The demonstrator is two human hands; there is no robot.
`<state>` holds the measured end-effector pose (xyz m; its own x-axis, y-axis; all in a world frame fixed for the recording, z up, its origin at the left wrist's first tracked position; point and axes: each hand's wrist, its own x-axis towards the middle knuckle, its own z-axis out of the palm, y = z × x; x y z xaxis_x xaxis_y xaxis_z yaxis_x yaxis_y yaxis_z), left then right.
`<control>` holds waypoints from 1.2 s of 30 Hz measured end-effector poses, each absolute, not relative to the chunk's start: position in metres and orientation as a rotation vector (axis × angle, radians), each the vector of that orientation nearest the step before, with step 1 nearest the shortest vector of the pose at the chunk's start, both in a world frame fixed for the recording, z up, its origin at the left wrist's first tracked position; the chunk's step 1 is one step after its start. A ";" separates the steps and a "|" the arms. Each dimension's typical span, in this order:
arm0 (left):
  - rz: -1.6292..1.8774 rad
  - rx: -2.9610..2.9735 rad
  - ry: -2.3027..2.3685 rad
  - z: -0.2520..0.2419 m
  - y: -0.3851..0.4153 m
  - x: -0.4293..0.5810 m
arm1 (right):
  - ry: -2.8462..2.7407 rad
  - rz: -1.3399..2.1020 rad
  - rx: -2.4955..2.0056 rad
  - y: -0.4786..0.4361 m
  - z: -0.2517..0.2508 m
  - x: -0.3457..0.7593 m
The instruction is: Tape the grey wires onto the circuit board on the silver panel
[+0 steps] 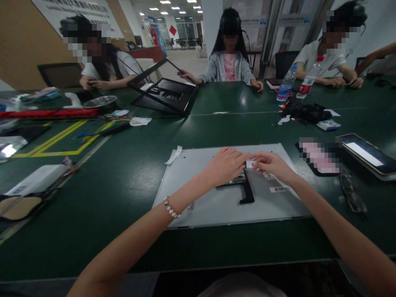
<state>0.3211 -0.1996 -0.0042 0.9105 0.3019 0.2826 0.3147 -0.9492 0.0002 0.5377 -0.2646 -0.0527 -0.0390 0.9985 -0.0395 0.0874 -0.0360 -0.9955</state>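
A grey metal panel (216,202) lies flat on the dark green table (130,173) in front of me. On it sit a small green circuit board (238,180) and a black flat cable (247,192). My left hand (225,165), with a pearl bracelet on the wrist, is curled over the board. My right hand (272,165) meets it from the right. Both hands pinch a small white piece of tape or paper (250,163) between their fingertips, just above the panel. Two barcode labels (278,189) are stuck to the panel beside my right wrist.
A phone (318,159) and a tablet (368,154) lie at the right. Two water bottles (286,84) and black parts (305,111) stand further back. Three people sit across the table; one holds an opened black monitor casing (167,95). Cables and a white box (37,179) lie at the left.
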 end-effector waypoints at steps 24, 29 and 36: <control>-0.315 -3.419 -0.415 -0.030 -0.204 0.281 | -1.342 1.334 -1.450 -0.266 -0.071 0.538; -0.190 -3.275 -0.471 -0.028 -0.218 0.289 | -1.370 1.318 -1.456 -0.267 -0.068 0.540; -0.153 -3.208 -0.562 -0.028 -0.226 0.297 | -1.405 1.304 -1.457 -0.268 -0.064 0.540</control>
